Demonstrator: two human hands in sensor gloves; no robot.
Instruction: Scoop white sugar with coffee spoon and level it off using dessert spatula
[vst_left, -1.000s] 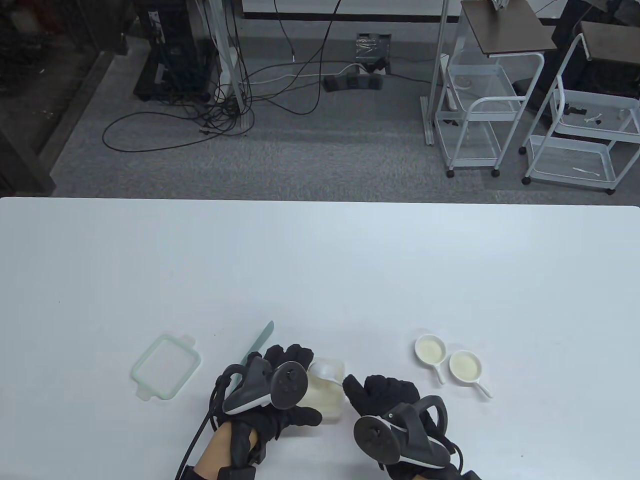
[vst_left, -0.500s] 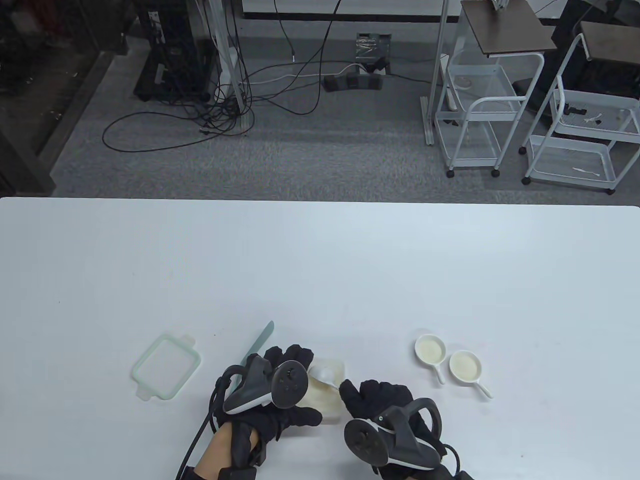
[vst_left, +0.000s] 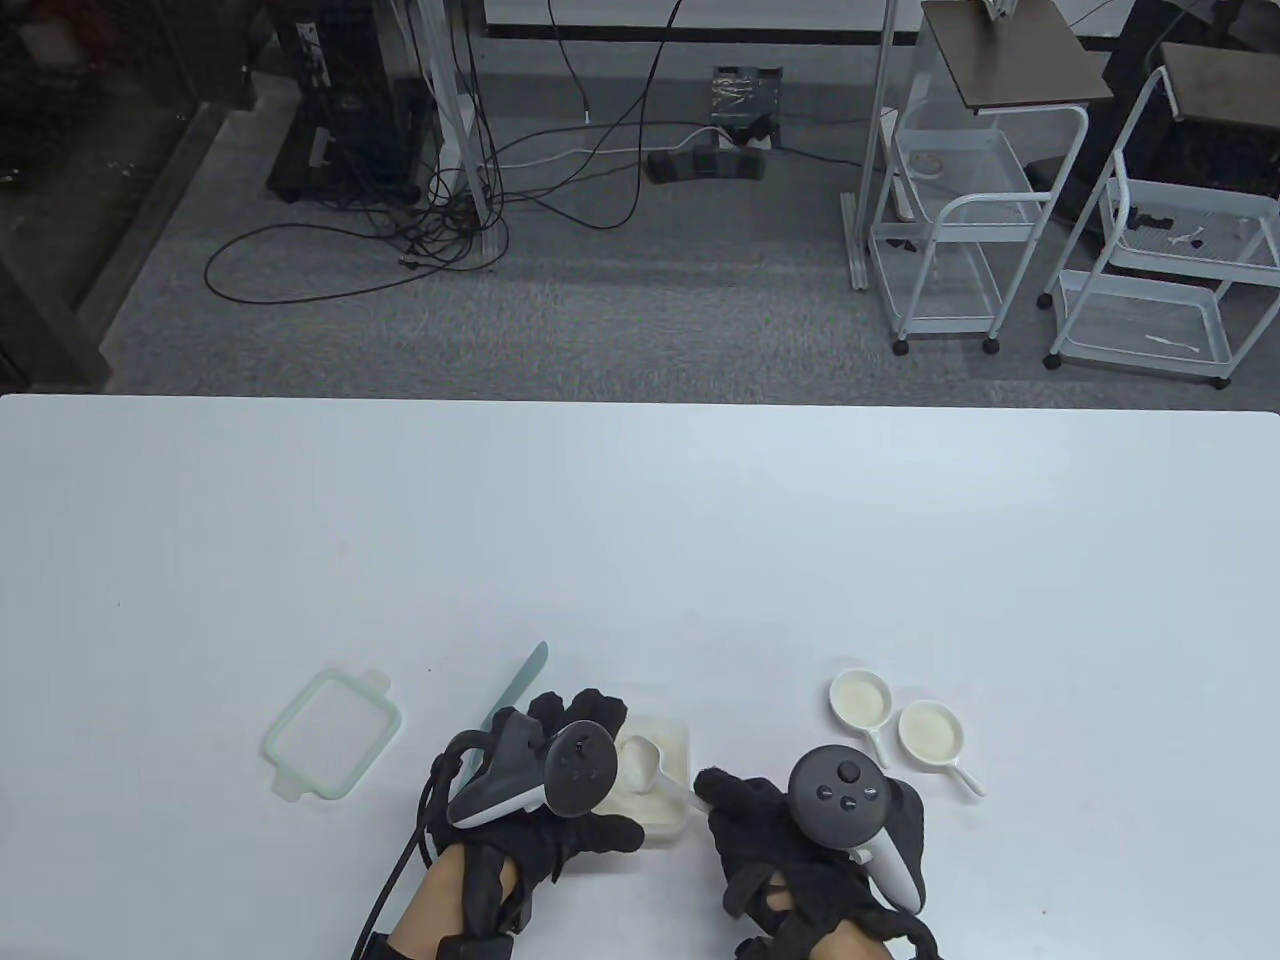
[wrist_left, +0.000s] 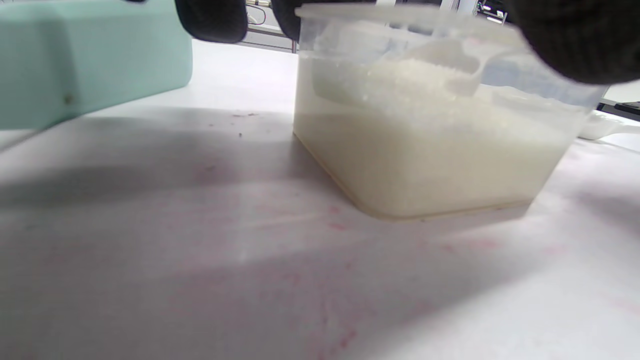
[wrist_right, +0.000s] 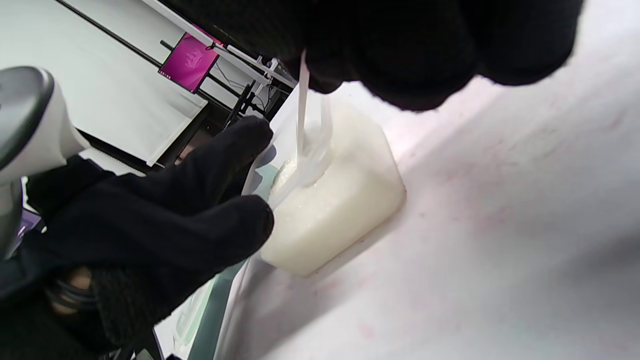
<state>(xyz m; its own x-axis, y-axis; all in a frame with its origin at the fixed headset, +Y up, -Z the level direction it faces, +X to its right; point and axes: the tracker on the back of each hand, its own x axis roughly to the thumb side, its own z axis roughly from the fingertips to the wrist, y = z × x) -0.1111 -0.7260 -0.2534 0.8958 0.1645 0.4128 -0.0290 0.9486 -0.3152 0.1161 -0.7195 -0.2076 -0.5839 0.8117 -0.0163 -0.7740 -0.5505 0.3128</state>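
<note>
A clear plastic container (vst_left: 681, 748) of white sugar stands near the table's front edge. My left hand (vst_left: 608, 770) grips it, fingers on the far side and thumb on the near side. My right hand (vst_left: 722, 798) pinches the handle of a white coffee spoon (vst_left: 640, 757), whose bowl lies in the sugar inside the container. The spoon also shows in the left wrist view (wrist_left: 446, 56) and in the right wrist view (wrist_right: 301, 125). A mint-green dessert spatula (vst_left: 522, 682) lies on the table behind my left hand, with its handle close to that hand (wrist_left: 90, 60).
The container's mint-rimmed lid (vst_left: 331, 745) lies to the left. Two small white handled dishes (vst_left: 862, 699) (vst_left: 932, 731) with pale contents sit to the right of my right hand. The table's front edge is just below both hands.
My right hand has rolled over so its tracker now faces up. The spoon has moved deeper into the container, and its bowl now lies in the sugar. My left hand has not moved.
</note>
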